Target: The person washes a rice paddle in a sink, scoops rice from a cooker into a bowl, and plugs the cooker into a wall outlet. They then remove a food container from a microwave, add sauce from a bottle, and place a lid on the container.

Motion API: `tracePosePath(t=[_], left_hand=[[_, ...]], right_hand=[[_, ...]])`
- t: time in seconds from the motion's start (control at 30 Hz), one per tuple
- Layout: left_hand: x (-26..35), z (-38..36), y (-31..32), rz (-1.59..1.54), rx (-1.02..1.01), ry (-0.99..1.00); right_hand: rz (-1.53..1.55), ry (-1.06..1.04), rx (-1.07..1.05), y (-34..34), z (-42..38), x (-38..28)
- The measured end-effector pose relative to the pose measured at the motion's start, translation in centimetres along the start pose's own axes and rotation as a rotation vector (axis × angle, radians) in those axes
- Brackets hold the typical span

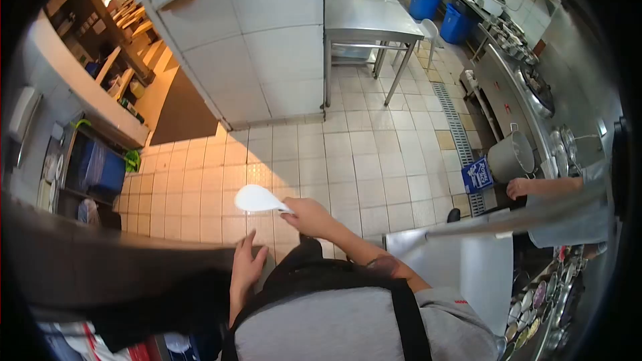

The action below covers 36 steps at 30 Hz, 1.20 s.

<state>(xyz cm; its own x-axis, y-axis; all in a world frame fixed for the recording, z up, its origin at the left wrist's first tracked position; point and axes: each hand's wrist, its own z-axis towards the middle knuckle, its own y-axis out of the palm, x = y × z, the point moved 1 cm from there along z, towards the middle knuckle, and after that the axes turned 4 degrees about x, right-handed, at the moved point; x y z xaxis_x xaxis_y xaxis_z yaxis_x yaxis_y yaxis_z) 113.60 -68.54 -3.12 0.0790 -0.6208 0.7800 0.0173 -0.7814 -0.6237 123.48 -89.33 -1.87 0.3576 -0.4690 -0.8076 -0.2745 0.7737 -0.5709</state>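
The right hand [305, 218] is closed around the handle of a white rice paddle [257, 198], whose broad blade points to the left above the tiled floor [368, 140]. The left hand [247, 266] hangs just below the paddle, apart from it, fingers loosely spread. Farther out, another person's hand [517, 188] at the right is near a large metal pot [511, 155], with a blue box [477, 175] beside it. Beyond, a stainless steel table [371, 17] stands past the tiled partition [267, 53], and a brown mat [184, 110] lies in the doorway
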Motion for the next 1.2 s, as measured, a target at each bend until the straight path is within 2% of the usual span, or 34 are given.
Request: tracePosePath(t=[0.03,0.07,0.1,0.17,0.23,0.27,0.4,0.43,0.57,0.63,0.67,0.7,0.77,0.8,0.83,0.9,0.93,0.97,1.03,1.1,1.17,1.2], left_hand=[[-2.1,1.9,0.6,0.132,-0.065,-0.071],[-3.8,4.2,1.5,0.155,-0.161,-0.191],[-5.7,6.4,3.3,0.168,-0.185,-0.186],[-8.6,11.0,6.4,-0.226,-0.37,-0.515],[-3.4,14.7,8.5,-0.205,-0.47,-1.028],[-4.7,16.9,10.0,-0.19,-0.494,-1.019],[-9.2,25.2,15.8,0.121,-0.705,-0.682],[-12.2,26.6,15.7,0.187,-0.742,-0.589],[-12.2,34.9,26.2,0.409,-0.852,-0.272],[-11.3,38.2,31.1,0.51,-0.875,-0.125],[-7.3,40.1,32.1,0.455,-0.758,-0.102],[-2.3,41.6,32.8,0.451,-0.744,-0.099],[6.3,45.0,34.1,0.364,-0.525,-0.123],[8.5,46.7,35.2,0.375,-0.463,-0.125],[10.3,48.4,36.2,0.378,-0.472,-0.123],[14.4,51.9,38.5,0.426,-0.281,-0.011],[17.3,54.2,38.9,0.411,-0.352,-0.106],[17.9,56.3,40.5,0.398,-0.346,-0.103],[19.2,60.8,43.1,0.505,0.038,0.367],[22.6,66.1,45.0,0.484,0.012,0.352],[27.3,72.3,46.5,0.466,-0.019,0.355],[29.7,75.0,47.9,0.346,-0.046,0.352]], right_hand=[[0.045,0.068,-0.028,-1.0,1.6,2.9],[-0.072,0.136,0.045,-2.0,2.7,6.4],[-0.191,0.208,0.113,-3.3,3.4,9.7],[-0.421,0.335,0.104,-7.1,3.7,14.8],[-0.315,0.453,0.246,-11.8,3.3,17.1],[-0.308,0.511,0.346,-13.3,2.7,19.2],[-0.383,0.693,0.607,-18.2,-1.9,25.7],[-0.429,0.744,0.648,-18.5,-3.4,28.1],[-0.219,1.125,0.615,-19.7,-7.9,35.7],[-0.184,1.046,0.644,-22.2,-7.7,38.7],[-0.137,0.991,0.681,-23.3,-7.6,39.7],[-0.139,0.977,0.683,-25.8,-6.6,41.2],[-0.181,0.818,0.794,-31.8,-3.7,44.2],[-0.074,0.862,0.844,-34.8,-2.2,46.2],[-0.131,0.861,0.868,-38.5,0.1,47.1],[-0.154,0.834,0.904,-45.3,3.9,49.3],[-0.118,0.792,0.926,-48.5,5.6,51.1],[-0.13,0.782,0.927,-51.5,6.9,53.2],[-0.278,0.645,0.904,-56.7,9.6,57.4],[-0.254,0.685,0.878,-60.9,11.1,61.3],[-0.321,0.879,0.733,-64.1,11.2,66.6],[-0.352,1.006,0.665,-64.7,9.9,69.5]])
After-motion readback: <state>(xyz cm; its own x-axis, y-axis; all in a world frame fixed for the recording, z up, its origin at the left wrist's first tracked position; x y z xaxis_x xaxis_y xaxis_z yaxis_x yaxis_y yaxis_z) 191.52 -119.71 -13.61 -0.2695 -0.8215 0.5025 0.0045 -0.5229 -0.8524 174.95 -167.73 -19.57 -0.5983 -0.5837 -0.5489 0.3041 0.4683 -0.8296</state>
